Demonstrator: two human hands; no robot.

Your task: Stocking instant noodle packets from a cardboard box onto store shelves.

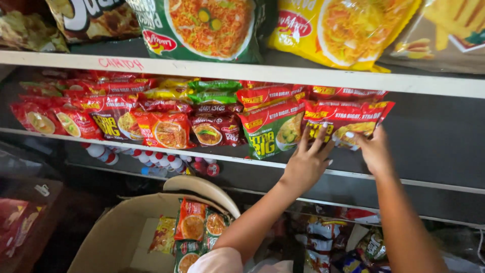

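My left hand reaches up to the middle shelf with fingers spread, touching the lower edge of a red noodle packet. My right hand grips the same red packet from its lower right side. The packet stands at the right end of a row of red and green noodle packets. A green noodle packet stands just left of my left hand.
A white shelf board above carries large noodle bags. An open cardboard box at the bottom holds several noodle packets. Small bottles with red caps lie on a lower shelf. More packets crowd the bottom right.
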